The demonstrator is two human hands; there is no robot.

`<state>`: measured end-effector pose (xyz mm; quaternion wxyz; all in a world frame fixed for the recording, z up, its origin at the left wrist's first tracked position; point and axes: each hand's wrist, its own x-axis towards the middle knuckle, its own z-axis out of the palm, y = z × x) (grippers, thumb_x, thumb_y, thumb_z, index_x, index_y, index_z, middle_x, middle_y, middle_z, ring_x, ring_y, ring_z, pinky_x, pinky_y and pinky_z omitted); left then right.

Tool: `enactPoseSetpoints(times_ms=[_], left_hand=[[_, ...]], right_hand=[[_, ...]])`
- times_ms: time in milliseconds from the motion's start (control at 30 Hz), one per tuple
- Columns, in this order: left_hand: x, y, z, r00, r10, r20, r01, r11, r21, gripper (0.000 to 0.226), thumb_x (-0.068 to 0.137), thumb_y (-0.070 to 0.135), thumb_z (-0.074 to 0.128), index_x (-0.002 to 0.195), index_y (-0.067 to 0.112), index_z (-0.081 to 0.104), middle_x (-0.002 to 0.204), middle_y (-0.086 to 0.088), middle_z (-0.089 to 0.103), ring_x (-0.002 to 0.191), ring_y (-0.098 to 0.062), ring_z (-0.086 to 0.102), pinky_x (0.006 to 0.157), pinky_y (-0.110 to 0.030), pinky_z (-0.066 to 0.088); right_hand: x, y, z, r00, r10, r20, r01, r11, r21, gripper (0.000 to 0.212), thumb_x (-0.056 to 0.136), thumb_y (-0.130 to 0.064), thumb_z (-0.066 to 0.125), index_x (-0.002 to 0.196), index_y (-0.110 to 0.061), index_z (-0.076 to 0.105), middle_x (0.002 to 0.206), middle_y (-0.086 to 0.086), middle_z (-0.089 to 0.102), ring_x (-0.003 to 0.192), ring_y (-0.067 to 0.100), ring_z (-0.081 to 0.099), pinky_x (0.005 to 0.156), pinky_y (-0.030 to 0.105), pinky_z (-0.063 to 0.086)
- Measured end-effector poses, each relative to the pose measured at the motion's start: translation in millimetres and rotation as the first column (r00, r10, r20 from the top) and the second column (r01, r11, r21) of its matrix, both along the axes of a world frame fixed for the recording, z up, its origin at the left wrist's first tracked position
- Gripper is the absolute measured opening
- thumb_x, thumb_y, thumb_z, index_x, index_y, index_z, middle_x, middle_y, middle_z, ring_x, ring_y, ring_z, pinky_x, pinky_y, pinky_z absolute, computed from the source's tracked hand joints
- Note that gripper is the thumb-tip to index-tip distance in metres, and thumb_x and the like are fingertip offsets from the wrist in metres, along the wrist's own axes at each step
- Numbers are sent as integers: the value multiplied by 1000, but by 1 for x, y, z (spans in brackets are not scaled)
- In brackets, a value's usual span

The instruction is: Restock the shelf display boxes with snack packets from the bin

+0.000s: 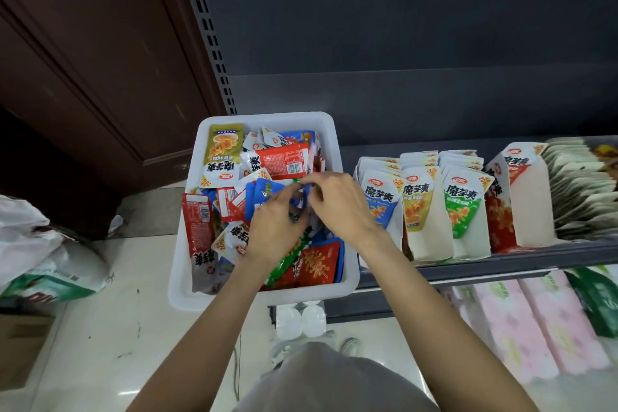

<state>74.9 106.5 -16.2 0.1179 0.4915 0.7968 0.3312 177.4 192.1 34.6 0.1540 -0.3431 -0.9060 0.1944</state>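
Here, mid-frame, your left hand (272, 227) and right hand (337, 204) together, both pinching blue snack packets (264, 192) over the white bin (264, 293), display boxes (431, 211) on the shelf (501, 262) at right.

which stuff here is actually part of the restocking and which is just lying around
Part of the job:
white bin of mixed snack packets
blue packets, gripped by both hands: left, right
display boxes on the shelf

Just lying about:
plastic bags on the floor
cardboard box
pink packs on the lower shelf
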Motion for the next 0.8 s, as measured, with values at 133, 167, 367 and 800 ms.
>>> enactPoseSetpoints(times_ms=[133, 167, 367, 800], left_hand=[[-5, -9, 16, 997, 81, 0, -80, 976, 202, 21, 85, 8, 65, 105, 12, 70, 83, 2, 73, 67, -7, 66, 64, -16, 54], [-8, -12, 20, 990, 102, 99, -120, 972, 203, 18, 87, 6, 64, 102, 11, 71, 80, 4, 71, 68, -5, 64, 63, -11, 51], [-17, -16, 37, 827, 77, 557, -183, 974, 137, 20, 89, 5, 62, 93, 24, 63, 80, 13, 65, 70, 12, 62, 65, -7, 48], [37, 23, 53, 915, -320, 246, 238, 920, 311, 28, 85, 7, 67, 111, 17, 63, 97, 14, 65, 91, 4, 61, 79, -9, 48]], right_hand=[[18, 4, -4, 970, 59, -234, -72, 996, -46, 41, 91, -12, 56, 129, -27, 58, 111, -2, 68, 90, 11, 65, 71, 22, 49], [21, 5, -6, 946, 35, -323, -71, 992, -100, 43, 91, -11, 57, 130, -27, 56, 108, -4, 69, 88, 8, 64, 69, 18, 50], [35, 12, -4, 805, -336, -489, 87, 882, -463, 25, 89, -16, 64, 114, -21, 61, 94, -8, 67, 85, -1, 61, 71, 14, 50], [107, 15, 28, 783, -278, -556, 260, 959, -113, 12, 90, -33, 61, 95, -22, 57, 79, -6, 68, 69, 11, 65, 58, 35, 52]])
